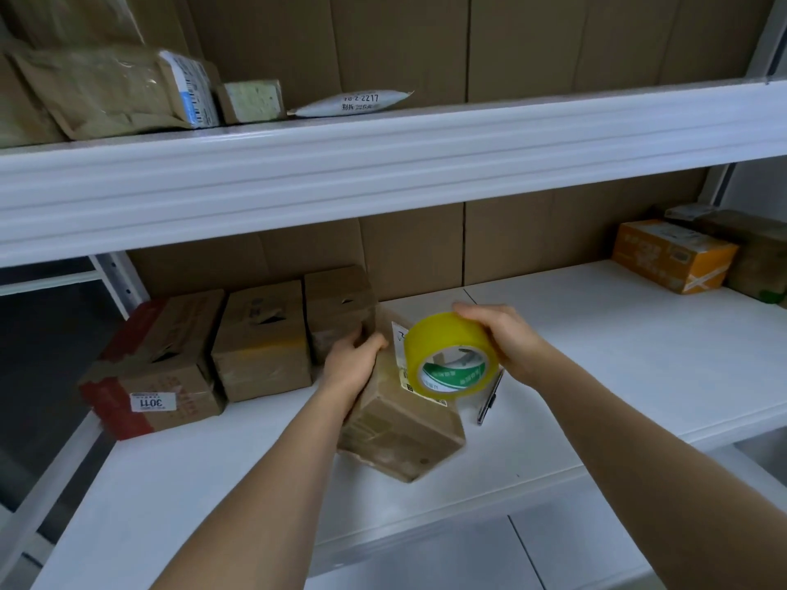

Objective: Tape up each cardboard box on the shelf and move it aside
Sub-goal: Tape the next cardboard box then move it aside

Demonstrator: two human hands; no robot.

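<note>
Head view: cardboard box (400, 423) tilted on white shelf (596, 355), near centre. Left hand (353, 364) fingers curled over its far-left edge. Right hand (502, 338) grips yellow tape roll (451, 355) atop box. Three taped boxes (259, 338) left. Pen (489, 400) just right.

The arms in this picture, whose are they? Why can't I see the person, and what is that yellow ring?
The camera sits on the person's head and looks down, so you only see their arms. The left hand grips a cardboard box on the white shelf. The right hand holds the yellow ring, a roll of tape, just above that box. Three more boxes stand in a row at the left. A pen lies beside the held box, and an orange box sits far right.
</note>
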